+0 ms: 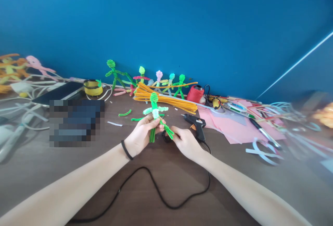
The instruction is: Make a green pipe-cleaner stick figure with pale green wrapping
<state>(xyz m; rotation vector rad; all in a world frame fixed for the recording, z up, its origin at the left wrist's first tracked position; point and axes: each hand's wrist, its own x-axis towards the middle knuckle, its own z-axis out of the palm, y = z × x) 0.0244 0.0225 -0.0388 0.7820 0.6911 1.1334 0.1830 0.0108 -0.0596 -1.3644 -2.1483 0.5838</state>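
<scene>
A pipe-cleaner figure [154, 101] with a green head, pale mint arms and torso, and green legs is held upright above the table. My left hand [140, 136] is closed around its waist, thumb in front. One leg hangs straight down below the fingers; the other slants to the right. At the end of that slanting leg, my right hand [186, 143] is closed, its fingers curled and pinching at the tip. Behind the hands lie loose green pipe-cleaner pieces [125, 113] and a bundle of orange pipe cleaners [166, 99].
Several finished figures [111, 68] lean on the blue wall. A black glue gun [195, 126] lies right of my hands, its cord [156, 187] looping across the front. Pink paper [223, 125], a marker [264, 133] and strips are at right; a tablet [59, 92] and cables at left.
</scene>
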